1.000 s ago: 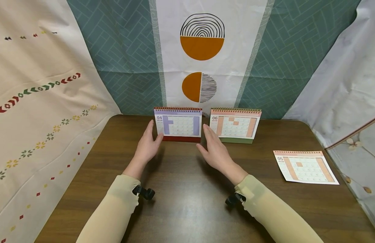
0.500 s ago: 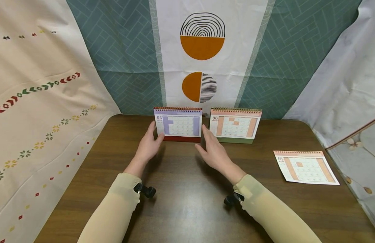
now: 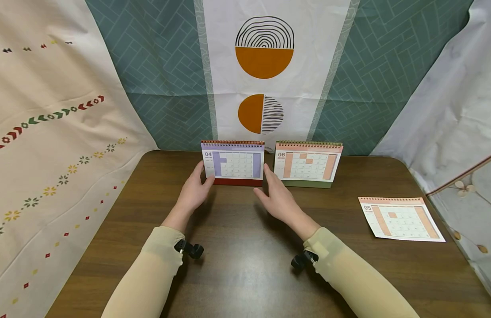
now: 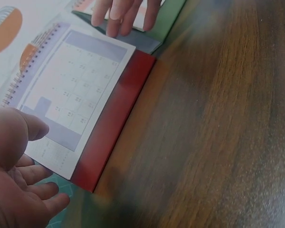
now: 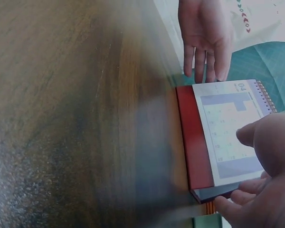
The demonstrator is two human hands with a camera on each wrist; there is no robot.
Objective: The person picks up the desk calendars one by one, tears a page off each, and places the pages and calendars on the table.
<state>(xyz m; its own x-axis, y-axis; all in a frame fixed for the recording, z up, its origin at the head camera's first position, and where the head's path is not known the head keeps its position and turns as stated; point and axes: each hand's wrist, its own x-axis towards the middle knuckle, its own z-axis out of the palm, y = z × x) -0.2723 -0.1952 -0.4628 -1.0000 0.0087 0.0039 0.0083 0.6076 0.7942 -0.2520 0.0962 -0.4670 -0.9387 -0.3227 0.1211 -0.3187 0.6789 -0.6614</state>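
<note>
A desk calendar with a purple page marked 04 and a red base [image 3: 239, 164] stands upright at the back of the table. My left hand [image 3: 192, 192] is at its left edge, thumb in front and fingers extended beside it. On the other side, my right hand [image 3: 279, 197] has straight fingers by the right edge, in the gap before a second calendar. Whether either hand touches the calendar, I cannot tell. The left wrist view has the purple calendar [image 4: 80, 90] between both hands, and the right wrist view shows its red base [image 5: 194, 137].
To the right stands the calendar with an orange page marked 06 and a green base [image 3: 309, 162]. A loose calendar page marked 05 [image 3: 402, 219] lies flat near the right edge of the wooden table [image 3: 237, 265]. Patterned cloths [image 3: 169, 79] hang behind and at the sides.
My right hand has shifted slightly left, closer to the right edge of the purple calendar. The left hand has barely moved, and the calendars stay in place.
</note>
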